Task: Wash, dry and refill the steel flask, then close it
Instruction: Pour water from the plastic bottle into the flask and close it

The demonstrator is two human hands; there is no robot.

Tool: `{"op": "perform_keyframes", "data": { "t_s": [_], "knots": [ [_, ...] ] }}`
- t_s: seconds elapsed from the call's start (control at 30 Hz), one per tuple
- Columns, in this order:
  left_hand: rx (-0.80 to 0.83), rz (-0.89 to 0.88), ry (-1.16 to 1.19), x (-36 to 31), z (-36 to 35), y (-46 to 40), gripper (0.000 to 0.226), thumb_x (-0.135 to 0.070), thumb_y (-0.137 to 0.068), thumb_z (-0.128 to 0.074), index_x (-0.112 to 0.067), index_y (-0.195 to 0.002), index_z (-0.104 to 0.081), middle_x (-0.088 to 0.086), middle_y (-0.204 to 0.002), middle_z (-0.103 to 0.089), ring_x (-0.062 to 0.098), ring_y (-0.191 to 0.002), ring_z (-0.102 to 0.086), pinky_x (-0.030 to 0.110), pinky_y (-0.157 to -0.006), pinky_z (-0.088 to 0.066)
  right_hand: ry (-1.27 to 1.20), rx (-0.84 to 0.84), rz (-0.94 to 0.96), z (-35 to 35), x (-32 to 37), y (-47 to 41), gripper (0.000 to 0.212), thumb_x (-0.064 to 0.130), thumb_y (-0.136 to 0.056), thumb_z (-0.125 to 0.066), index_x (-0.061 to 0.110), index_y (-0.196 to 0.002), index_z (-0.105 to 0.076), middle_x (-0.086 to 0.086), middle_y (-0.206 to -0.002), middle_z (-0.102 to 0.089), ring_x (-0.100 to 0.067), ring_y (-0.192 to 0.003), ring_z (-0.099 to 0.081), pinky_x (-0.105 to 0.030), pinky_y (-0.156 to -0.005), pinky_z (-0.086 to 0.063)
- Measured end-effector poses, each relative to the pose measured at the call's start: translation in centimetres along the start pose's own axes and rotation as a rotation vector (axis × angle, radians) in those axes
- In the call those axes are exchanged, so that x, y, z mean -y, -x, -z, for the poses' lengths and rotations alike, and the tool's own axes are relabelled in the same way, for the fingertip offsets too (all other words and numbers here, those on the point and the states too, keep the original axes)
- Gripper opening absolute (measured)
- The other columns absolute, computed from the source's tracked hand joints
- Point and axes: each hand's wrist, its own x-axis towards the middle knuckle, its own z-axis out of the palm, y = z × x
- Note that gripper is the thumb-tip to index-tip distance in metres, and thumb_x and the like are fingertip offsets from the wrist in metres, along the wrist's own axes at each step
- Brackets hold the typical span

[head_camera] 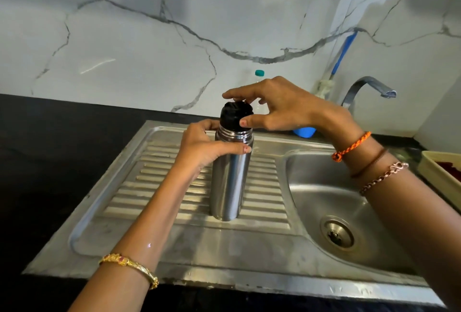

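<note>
The steel flask (228,182) stands upright on the ribbed draining board of the sink (174,242). A black stopper (234,114) sits in its neck. My left hand (203,148) wraps around the flask's upper body from the left. From the right, my right hand (279,104) grips the black stopper with thumb and fingertips.
The sink basin (324,187) with its drain (338,234) lies to the right, under a curved tap (366,87). A clear bottle with a teal cap (259,73) stands behind my right hand by the marble wall. A blue object (304,132) and a cream tray (441,172) sit further right.
</note>
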Motion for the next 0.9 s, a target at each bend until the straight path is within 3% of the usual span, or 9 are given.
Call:
{"op": "perform_keyframes", "data": {
  "t_s": [0.1,0.23,0.3,0.37,0.43,0.57,0.73,0.83,0.9],
  "knots": [
    [-0.016,-0.004,-0.017,-0.1,-0.1,-0.1,0.059,-0.021,-0.053,-0.087,-0.018,-0.105,-0.059,-0.021,-0.085,-0.054,-0.013,-0.077,-0.043,0.007,-0.059,-0.031,0.082,0.021,-0.014,-0.1,0.3,-0.5,0.048,0.025,-0.088,-0.059,0.023,-0.134,-0.048,-0.002,-0.130,-0.058,-0.015,-0.114,-0.053,-0.020,-0.084,-0.036],
    [-0.037,-0.001,-0.057,0.0,-0.1,-0.3,0.064,-0.026,-0.048,-0.089,-0.016,-0.105,-0.062,-0.008,-0.098,-0.065,0.006,-0.094,-0.058,0.016,-0.074,-0.043,0.076,-0.076,-0.050,-0.8,0.5,-0.8,0.043,0.029,-0.082,-0.063,0.023,-0.123,-0.057,-0.003,-0.115,-0.066,-0.015,-0.093,-0.056,-0.023,-0.080,-0.040],
    [-0.039,0.003,-0.056,0.1,-0.1,-0.3,0.066,-0.028,-0.046,-0.089,-0.016,-0.105,-0.063,-0.006,-0.101,-0.066,0.010,-0.098,-0.060,0.021,-0.080,-0.045,0.096,-0.151,-0.092,-1.7,0.3,-0.8,0.047,0.046,-0.077,-0.061,0.022,-0.117,-0.060,-0.006,-0.105,-0.067,-0.014,-0.085,-0.053,-0.027,-0.077,-0.041],
    [-0.046,0.001,-0.059,0.2,-0.2,-0.3,0.066,-0.030,-0.046,-0.089,-0.018,-0.105,-0.063,-0.008,-0.101,-0.065,0.008,-0.097,-0.058,0.018,-0.074,-0.043,0.130,-0.241,-0.173,-2.6,0.4,-1.0,0.066,0.068,-0.063,-0.048,0.022,-0.108,-0.062,-0.004,-0.091,-0.061,-0.015,-0.080,-0.049,-0.028,-0.071,-0.037],
    [-0.050,0.001,-0.055,0.1,-0.2,-0.3,0.067,-0.030,-0.045,-0.089,-0.019,-0.106,-0.063,-0.009,-0.101,-0.064,0.004,-0.092,-0.056,0.014,-0.068,-0.040,0.146,-0.307,-0.226,-3.2,0.7,-1.2,0.076,0.077,-0.057,-0.045,0.019,-0.103,-0.062,0.001,-0.083,-0.050,-0.015,-0.080,-0.046,-0.026,-0.069,-0.032],
    [-0.036,0.004,-0.050,-0.2,-0.2,-0.1,0.063,-0.028,-0.048,-0.089,-0.018,-0.104,-0.062,-0.011,-0.097,-0.061,-0.005,-0.081,-0.048,0.011,-0.062,-0.034,0.131,-0.266,-0.241,-2.4,1.3,-1.3,0.061,0.064,-0.068,-0.065,0.016,-0.105,-0.061,0.000,-0.085,-0.054,-0.015,-0.081,-0.046,-0.028,-0.070,-0.035],
    [-0.025,-0.005,-0.059,-0.3,0.0,-0.1,0.057,-0.025,-0.050,-0.088,-0.021,-0.099,-0.060,-0.017,-0.089,-0.057,-0.010,-0.078,-0.043,0.011,-0.061,-0.032,-0.013,-0.129,-0.211,-1.3,1.8,-0.7,0.050,0.039,-0.077,-0.070,0.014,-0.118,-0.060,-0.008,-0.111,-0.064,-0.013,-0.086,-0.051,-0.023,-0.076,-0.043],
    [-0.030,0.000,-0.076,-0.4,-0.1,0.0,0.056,-0.025,-0.051,-0.088,-0.022,-0.099,-0.059,-0.020,-0.085,-0.053,-0.008,-0.076,-0.043,0.012,-0.064,-0.033,-0.025,-0.228,-0.256,-2.0,1.7,-1.0,0.052,0.047,-0.073,-0.070,0.014,-0.112,-0.063,-0.008,-0.101,-0.066,-0.014,-0.083,-0.053,-0.024,-0.072,-0.043],
    [-0.047,0.003,-0.098,-0.4,-0.1,0.0,0.059,-0.026,-0.051,-0.089,-0.018,-0.103,-0.061,-0.017,-0.088,-0.054,0.002,-0.085,-0.047,0.017,-0.076,-0.035,0.052,-0.337,-0.326,-2.6,1.7,-1.4,0.060,0.061,-0.065,-0.069,0.011,-0.099,-0.066,-0.007,-0.084,-0.063,-0.019,-0.077,-0.054,-0.026,-0.067,-0.040]
  ]
}}
